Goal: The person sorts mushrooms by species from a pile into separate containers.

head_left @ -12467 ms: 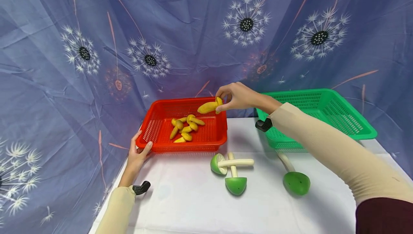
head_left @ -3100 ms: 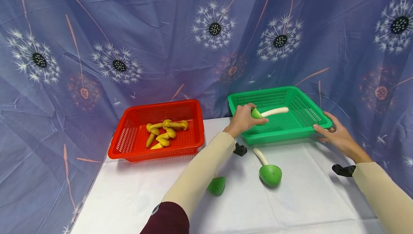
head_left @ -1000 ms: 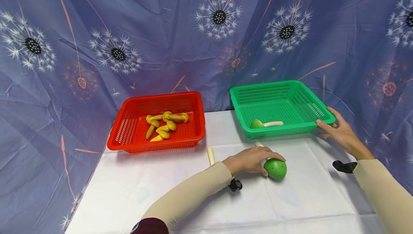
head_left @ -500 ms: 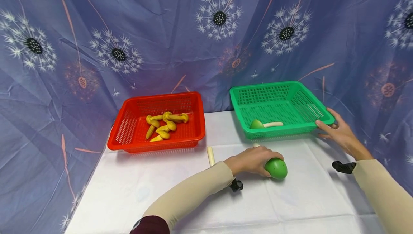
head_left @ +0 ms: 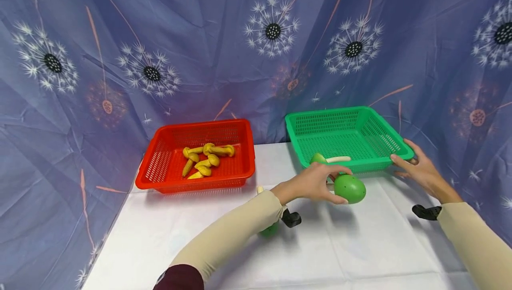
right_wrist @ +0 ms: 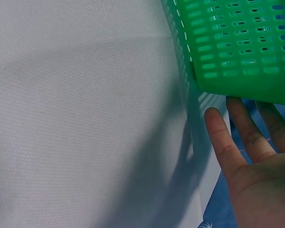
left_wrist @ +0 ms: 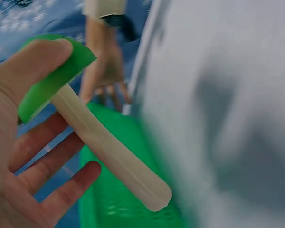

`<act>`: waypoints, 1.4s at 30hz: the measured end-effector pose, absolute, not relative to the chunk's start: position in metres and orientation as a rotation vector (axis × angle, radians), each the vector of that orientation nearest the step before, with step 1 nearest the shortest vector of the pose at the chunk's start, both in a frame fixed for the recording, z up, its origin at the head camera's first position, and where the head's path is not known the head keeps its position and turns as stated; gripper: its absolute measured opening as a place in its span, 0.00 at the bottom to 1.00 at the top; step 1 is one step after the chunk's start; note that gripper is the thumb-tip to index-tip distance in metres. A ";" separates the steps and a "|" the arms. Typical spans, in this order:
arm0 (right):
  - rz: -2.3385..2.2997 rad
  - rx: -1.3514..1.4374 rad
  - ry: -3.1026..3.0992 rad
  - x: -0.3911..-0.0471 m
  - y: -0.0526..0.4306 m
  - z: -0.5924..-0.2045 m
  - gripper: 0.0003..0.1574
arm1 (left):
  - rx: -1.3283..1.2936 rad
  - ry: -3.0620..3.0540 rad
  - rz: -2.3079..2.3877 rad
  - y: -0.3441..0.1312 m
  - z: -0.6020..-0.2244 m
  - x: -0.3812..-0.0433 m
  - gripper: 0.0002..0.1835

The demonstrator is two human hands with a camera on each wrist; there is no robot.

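Observation:
A green-capped toy mushroom (head_left: 350, 188) with a pale stem is lifted off the table, pinched at its cap by my left hand (head_left: 310, 182). The left wrist view shows the thumb on that cap and the stem (left_wrist: 114, 147) hanging past the other fingers. My right hand (head_left: 426, 174) grips the near right corner of the green basket (head_left: 360, 165); in the right wrist view its fingers (right_wrist: 247, 130) lie against the basket's outside. Inside the basket's near left corner lies another green mushroom (head_left: 338, 159), partly behind my left hand.
A red basket (head_left: 200, 185) with several yellow mushrooms (head_left: 208, 162) stands to the left. One more green mushroom (head_left: 270, 230) lies on the white table (head_left: 160, 232), mostly hidden beneath my left forearm. A blue dandelion-print cloth (head_left: 224, 50) hangs behind.
The left hand was at the table on the green mushroom and has now raised it toward the green basket. Earlier, another green mushroom went into that basket. The right hand keeps its place.

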State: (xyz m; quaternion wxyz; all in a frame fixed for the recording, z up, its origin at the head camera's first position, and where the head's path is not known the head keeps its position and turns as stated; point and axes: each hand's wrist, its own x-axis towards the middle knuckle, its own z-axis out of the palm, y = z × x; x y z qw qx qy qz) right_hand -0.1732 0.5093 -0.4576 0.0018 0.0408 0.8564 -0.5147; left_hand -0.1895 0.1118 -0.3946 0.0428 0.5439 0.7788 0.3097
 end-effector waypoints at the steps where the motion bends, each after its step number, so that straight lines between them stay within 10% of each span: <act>1: -1.614 0.127 2.688 -0.173 0.510 -0.458 0.56 | 1.651 2.387 0.995 0.111 -0.389 -0.192 0.37; 16: -1.565 0.121 2.704 -0.169 0.513 -0.462 0.55 | 1.541 2.525 1.371 0.107 -0.335 -0.242 0.33; 42: -1.644 0.140 2.689 -0.172 0.513 -0.463 0.56 | 0.624 2.836 1.343 0.151 -0.365 -0.284 0.38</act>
